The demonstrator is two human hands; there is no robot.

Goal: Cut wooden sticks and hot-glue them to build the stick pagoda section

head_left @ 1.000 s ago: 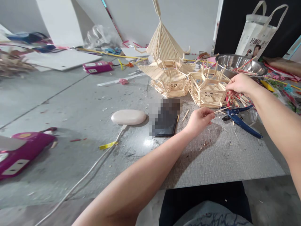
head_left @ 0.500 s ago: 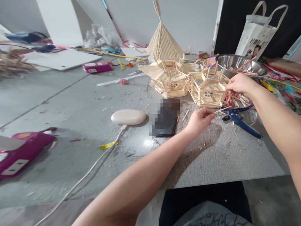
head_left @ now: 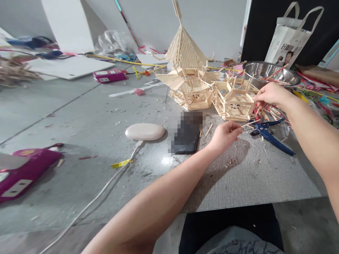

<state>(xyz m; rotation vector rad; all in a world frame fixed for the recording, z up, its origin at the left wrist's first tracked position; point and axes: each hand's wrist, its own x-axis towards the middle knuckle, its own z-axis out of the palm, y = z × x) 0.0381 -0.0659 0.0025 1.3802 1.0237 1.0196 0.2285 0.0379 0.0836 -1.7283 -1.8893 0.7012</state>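
My left hand (head_left: 226, 137) pinches a thin wooden stick (head_left: 250, 123) that points right, just in front of a small hexagonal frame (head_left: 234, 104) built of the same pale sticks. My right hand (head_left: 270, 96) is closed at the right side of that frame. Its fingertips hide whatever is between them, and I cannot tell whether they grip the frame. Below it lie red-tipped matchsticks (head_left: 270, 112). Blue-handled pliers or cutters (head_left: 272, 135) rest near both hands. Behind, on the left, stands a larger stick pavilion (head_left: 189, 79) with a pointed roof.
A dark phone (head_left: 186, 137), partly pixelated, lies left of my left hand. Further left are a white oval device (head_left: 144, 131) with a cable and purple power strips (head_left: 109, 75). A steel bowl (head_left: 265, 67) and a white bag (head_left: 286, 42) stand at the back right.
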